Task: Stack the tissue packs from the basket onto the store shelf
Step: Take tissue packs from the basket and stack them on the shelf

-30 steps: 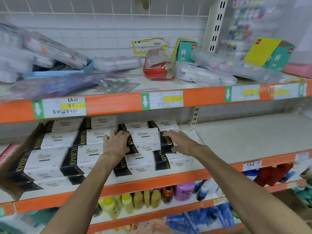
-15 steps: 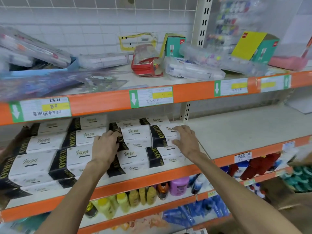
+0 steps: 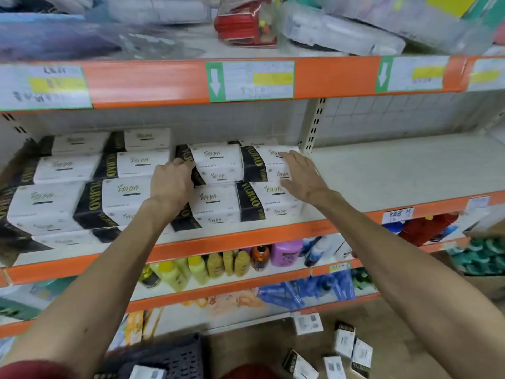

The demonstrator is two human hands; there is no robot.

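Observation:
White tissue packs with black bands sit stacked in rows on the left half of the middle shelf. My left hand has its fingers curled around the black left end of an upper-row pack. My right hand lies flat, fingers spread, against the rightmost upper pack. A dark plastic basket stands on the floor at the bottom edge, with one pack showing in it. Several more packs lie loose on the floor to the right.
The right half of the middle shelf is bare. The shelf above holds a red packet and clear plastic cases. Below are yellow bottles, a purple bottle and blue items. A cardboard box stands at the right.
My view has tipped downward, bringing the basket and floor packs into sight. Both hands stay on the upper packs; the right hand has slid toward the rightmost pack's outer end.

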